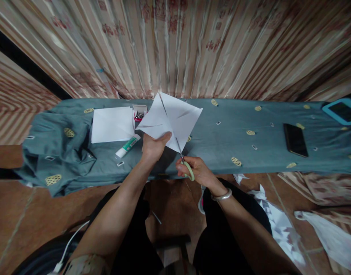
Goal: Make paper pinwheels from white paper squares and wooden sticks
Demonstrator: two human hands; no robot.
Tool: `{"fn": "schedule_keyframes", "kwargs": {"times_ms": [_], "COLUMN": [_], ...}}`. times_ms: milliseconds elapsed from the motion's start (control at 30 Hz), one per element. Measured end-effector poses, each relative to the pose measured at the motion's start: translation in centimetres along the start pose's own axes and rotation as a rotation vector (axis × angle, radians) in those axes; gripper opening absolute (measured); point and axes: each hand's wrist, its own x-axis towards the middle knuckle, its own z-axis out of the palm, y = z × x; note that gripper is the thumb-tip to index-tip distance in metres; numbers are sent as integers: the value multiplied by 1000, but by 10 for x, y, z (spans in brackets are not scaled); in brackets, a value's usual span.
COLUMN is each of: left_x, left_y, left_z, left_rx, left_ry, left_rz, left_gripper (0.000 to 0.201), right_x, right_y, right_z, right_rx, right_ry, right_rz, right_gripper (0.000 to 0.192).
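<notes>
View from the head camera over a low bench draped in a grey-green cloth [221, 130]. The left hand [154, 147] pinches the lower edge of a white paper square [172, 120], fingers clenched on it, and lifts it clear of the cloth so that both faces are free for the blades. The right hand [197, 172] grips the green-handled scissors [183, 160], fingers closed through the loops; the blades run up and leftward across the sheet, which already shows slits from its corners toward the middle. The paper is held above the bench's near edge, between the two hands, tilted toward the viewer. Within left-hand reach lie a stack of white sheets [112, 124], a green-and-white glue tube [128, 146] and a small open box [139, 112], contents too small to tell. A dark phone [295, 139] and a blue-cased device [342, 110] sit well apart to the right. White paper scraps [274, 217] lie on the tiled floor at right
</notes>
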Motion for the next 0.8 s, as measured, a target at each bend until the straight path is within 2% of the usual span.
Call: {"fn": "schedule_keyframes", "kwargs": {"times_ms": [167, 467, 800], "left_x": [0, 2, -2], "left_y": [1, 0, -6], "left_z": [0, 1, 1], "left_rx": [-19, -54, -13], "left_ry": [3, 3, -52], "left_rz": [0, 19, 63], "left_gripper": [41, 32, 59], "right_x": [1, 2, 2], "right_y": [4, 4, 5], "right_z": [-1, 1, -1], "right_rx": [8, 19, 5], "right_ry": [-8, 24, 42], "right_rz": [-6, 4, -13], "right_gripper": [39, 40, 38]}}
